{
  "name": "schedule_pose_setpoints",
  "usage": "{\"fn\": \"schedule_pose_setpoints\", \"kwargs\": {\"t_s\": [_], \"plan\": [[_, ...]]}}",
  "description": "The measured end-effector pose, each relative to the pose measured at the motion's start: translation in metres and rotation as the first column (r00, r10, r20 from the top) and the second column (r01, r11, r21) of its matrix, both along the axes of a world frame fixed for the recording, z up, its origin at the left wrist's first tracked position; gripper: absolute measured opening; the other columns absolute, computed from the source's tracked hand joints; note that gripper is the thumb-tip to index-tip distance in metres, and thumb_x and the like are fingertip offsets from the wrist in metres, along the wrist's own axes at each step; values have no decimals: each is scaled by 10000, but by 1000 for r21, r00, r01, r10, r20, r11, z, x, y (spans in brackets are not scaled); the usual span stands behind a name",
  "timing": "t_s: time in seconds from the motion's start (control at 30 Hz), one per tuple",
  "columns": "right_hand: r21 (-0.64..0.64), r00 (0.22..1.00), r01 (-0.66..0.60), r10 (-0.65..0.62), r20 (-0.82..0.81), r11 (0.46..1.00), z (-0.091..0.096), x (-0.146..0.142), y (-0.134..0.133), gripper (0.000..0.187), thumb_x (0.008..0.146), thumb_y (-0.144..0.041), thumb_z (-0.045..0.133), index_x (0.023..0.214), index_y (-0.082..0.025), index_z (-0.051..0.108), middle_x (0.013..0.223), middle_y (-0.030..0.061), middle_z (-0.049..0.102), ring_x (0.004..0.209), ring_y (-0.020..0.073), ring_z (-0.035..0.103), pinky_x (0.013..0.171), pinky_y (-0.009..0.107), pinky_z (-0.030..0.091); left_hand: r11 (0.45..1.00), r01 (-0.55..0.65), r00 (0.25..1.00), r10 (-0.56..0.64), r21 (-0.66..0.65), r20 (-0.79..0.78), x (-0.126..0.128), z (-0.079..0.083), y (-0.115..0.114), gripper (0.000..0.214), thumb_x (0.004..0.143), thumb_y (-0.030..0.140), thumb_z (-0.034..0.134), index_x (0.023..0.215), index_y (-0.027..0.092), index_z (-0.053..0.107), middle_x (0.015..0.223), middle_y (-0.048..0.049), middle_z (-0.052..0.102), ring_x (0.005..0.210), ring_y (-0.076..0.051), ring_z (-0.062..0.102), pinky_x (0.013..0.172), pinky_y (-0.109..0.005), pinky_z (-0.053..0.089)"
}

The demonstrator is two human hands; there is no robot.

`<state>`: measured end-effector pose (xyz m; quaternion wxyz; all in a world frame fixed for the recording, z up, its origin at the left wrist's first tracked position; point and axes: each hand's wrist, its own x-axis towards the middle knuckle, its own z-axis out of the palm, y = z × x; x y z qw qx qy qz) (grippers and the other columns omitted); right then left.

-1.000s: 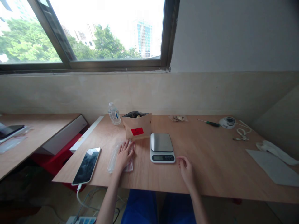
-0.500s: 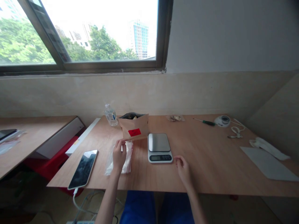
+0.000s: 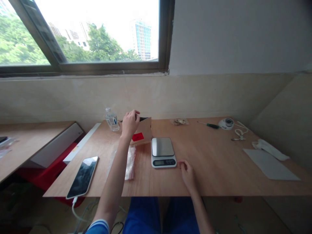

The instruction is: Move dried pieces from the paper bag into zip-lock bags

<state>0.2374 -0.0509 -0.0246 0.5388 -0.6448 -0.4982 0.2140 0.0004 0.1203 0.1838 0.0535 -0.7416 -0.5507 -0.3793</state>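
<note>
A brown paper pouch [image 3: 146, 129] with a red label stands at the back of the table, its dark-lined mouth facing up. My left hand [image 3: 130, 123] is over that mouth, fingers bent downward and nothing seen in them; the fingertips are partly hidden. A white kitchen scale [image 3: 162, 149] with a bare steel plate sits to the right of the pouch. Close to the scale's front right corner, my right hand [image 3: 187, 173] rests on the table, loosely curled and holding nothing. Clear plastic bags [image 3: 131, 162] lie in front of the pouch, partly covered by my left forearm.
A water bottle [image 3: 112, 120] stands left of the pouch, and a phone [image 3: 83, 177] on a cable lies front left. Along the back are a small clear bag [image 3: 179, 122], a screwdriver [image 3: 211, 125] and a white dome camera [image 3: 226, 123]. A pale sheet [image 3: 270, 165] lies at right.
My left hand has moved up and forward from above the plastic bags to the pouch's mouth. My right hand has stayed beside the scale. The view has shifted slightly.
</note>
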Motion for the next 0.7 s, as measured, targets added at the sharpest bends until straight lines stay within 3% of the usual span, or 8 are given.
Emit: {"fn": "schedule_pose_setpoints", "kwargs": {"t_s": [0.07,0.17,0.27,0.37,0.5,0.7], "plan": [[-5,1000,2,-2,-4,1000,0,0,0,247,840,-318,408,762,-194,606,779,58,620,754,221,563,707,324,446,998,-31,997,28,-48,-75,1,1,6,194,837,171,411,862,177,603,855,-76,652,891,-237,561,802,-339,415],[5,1000,12,-12,-8,1000,-3,0,1,243,836,-315,413,768,-193,612,766,55,621,745,220,568,699,322,449,996,-79,990,83,35,-111,0,1,6,153,805,162,440,827,183,590,851,-83,634,893,-249,542,795,-344,414],[8,1000,14,-13,-20,1000,-5,1,3,238,832,-310,417,773,-191,615,768,54,624,744,218,571,689,318,454,994,-12,987,29,107,-160,-4,-1,1,194,794,125,419,801,186,603,863,-78,630,919,-240,534,828,-335,414],[13,1000,15,-15,-22,1000,-5,1,3,236,826,-307,420,771,-189,617,774,57,628,747,219,573,689,320,456,997,59,967,-70,-53,-244,-8,1,-5,262,808,133,396,755,200,644,822,-58,660,836,-214,575,753,-303,440],[10,1000,15,-15,-11,1000,-1,0,1,233,821,-291,420,761,-192,621,780,55,635,744,215,577,704,319,453,951,-27,937,-83,-309,-340,-7,13,-9,321,770,106,414,816,221,711,846,-55,707,773,-209,618,666,-280,445],[4,1000,16,-16,-24,1000,5,-2,0,220,813,-275,415,754,-194,611,771,52,627,736,215,565,697,317,446,935,-71,922,-72,-348,-381,-3,23,-2,289,712,81,475,779,188,735,829,-104,715,749,-223,639,657,-287,457]]}}
